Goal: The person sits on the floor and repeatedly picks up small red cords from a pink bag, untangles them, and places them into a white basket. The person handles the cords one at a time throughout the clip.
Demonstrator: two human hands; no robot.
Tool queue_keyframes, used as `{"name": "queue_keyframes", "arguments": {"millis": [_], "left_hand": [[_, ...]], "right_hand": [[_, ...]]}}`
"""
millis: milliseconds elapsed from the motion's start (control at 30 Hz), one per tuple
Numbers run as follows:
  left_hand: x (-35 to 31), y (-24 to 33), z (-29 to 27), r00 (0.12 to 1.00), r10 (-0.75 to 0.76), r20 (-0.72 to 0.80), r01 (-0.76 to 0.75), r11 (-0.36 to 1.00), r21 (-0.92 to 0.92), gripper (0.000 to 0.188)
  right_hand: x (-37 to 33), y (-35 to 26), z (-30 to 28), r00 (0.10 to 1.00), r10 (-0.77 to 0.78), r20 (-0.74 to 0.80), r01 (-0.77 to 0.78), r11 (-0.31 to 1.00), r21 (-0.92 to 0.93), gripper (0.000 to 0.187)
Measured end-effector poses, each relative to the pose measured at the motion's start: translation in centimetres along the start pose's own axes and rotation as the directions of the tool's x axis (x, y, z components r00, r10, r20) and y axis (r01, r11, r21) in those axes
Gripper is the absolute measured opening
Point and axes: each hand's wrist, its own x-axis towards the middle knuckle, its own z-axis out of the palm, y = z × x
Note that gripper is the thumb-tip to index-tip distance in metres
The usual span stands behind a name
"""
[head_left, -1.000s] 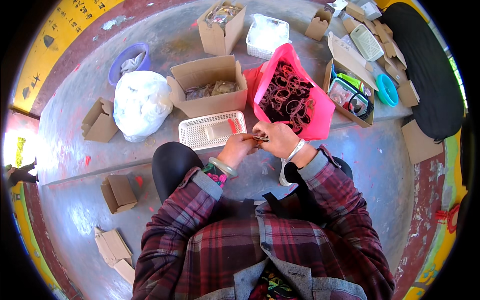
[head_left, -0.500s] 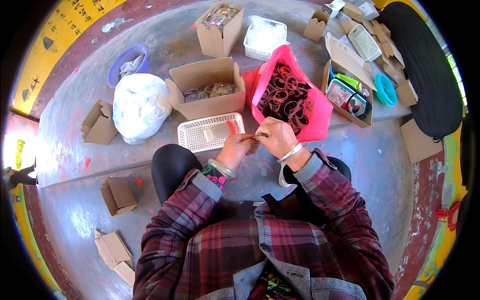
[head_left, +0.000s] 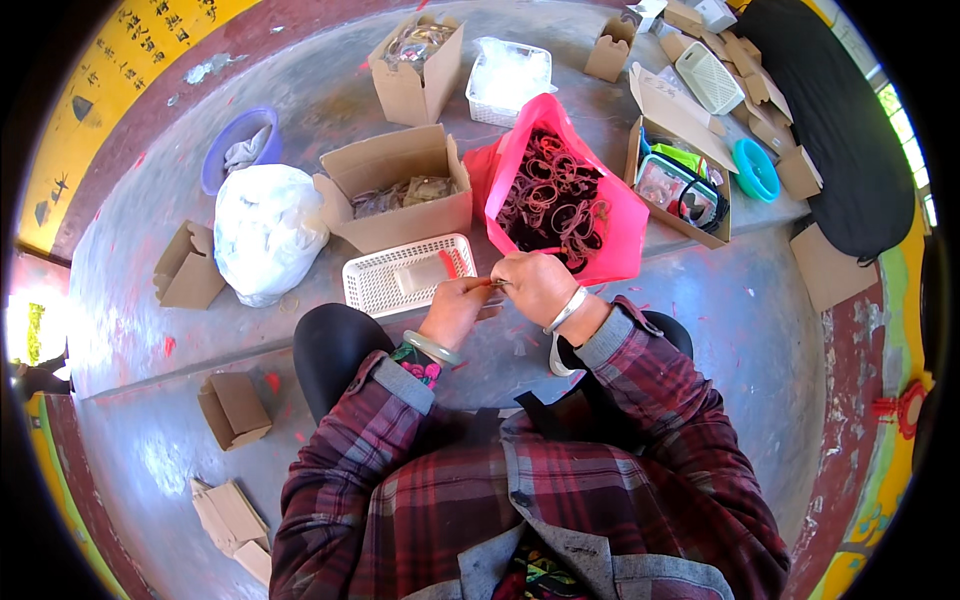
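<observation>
Pinching a small reddish strand (head_left: 484,283) between left hand (head_left: 452,310) and right hand (head_left: 537,288)

From the left hand, the strand lies at about 2 o'clock; from the right, at about 9. Its visible length seems to run between 9 and 3 o'clock, bridging the fingertips, so neither hand is clearly nearer. The left thumb and forefinger are closed on one end, the remaining fingers loosely curled. The right fingertips are drawn together and appear to grip the other end, though the knuckles hide much of it.

Just beside the left hand, at 10 o'clock, is a white perforated basket (head_left: 371,287), its long axis tilted from 8 toward 2, with a red piece (head_left: 447,264) at its near-right end. The right hand is closer to the pink bag (head_left: 627,235), open at 1 o'clock and full of dark reddish loops (head_left: 550,190); whether hand and bag touch cannot be told.

Below is a grey floor (head_left: 740,320), scuffed and flecked with red scraps, crossed by a low step edge. Around the hands, an open cardboard box (head_left: 420,222) sits between 10 and 11 o'clock, a stuffed white bag (head_left: 268,235) between 9 and 10, and a turquoise basin (head_left: 756,170) at 2. Farther off, a yellow wall (head_left: 110,90) rises at 10 o'clock.
</observation>
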Motion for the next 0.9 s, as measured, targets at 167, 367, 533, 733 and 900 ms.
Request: {"name": "queue_keyframes", "arguments": {"millis": [167, 367, 533, 733, 900], "left_hand": [[0.2, -0.3, 0.0, 1.000, 0.012, 0.002, -0.012, 0.997, 0.079, 0.026], [0.0, -0.1, 0.1, 0.999, -0.018, 0.038, 0.020, 0.999, -0.044, 0.028], [-0.5, 0.5, 0.5, 0.999, 0.015, 0.035, -0.011, 0.992, -0.124, 0.026], [-0.3, 0.3, 0.4, 1.000, -0.007, 0.017, 0.008, 0.999, -0.034, 0.028], [-0.5, 0.4, 0.8, 0.999, 0.018, 0.049, -0.020, 0.998, 0.051, 0.029]], "right_hand": [[0.0, -0.8, -0.6, 1.000, 0.000, -0.024, -0.002, 0.996, -0.085, 0.008], [0.0, -0.8, -0.4, 0.995, 0.046, -0.088, -0.043, 0.999, 0.031, 0.006], [0.2, -1.1, -0.7, 0.994, 0.070, -0.078, -0.071, 0.997, -0.007, 0.006], [0.0, -0.9, -0.7, 0.997, 0.064, -0.030, -0.066, 0.996, -0.052, 0.006], [-0.1, -0.5, -0.9, 0.996, 0.082, -0.016, -0.081, 0.996, 0.041, 0.007]]}}
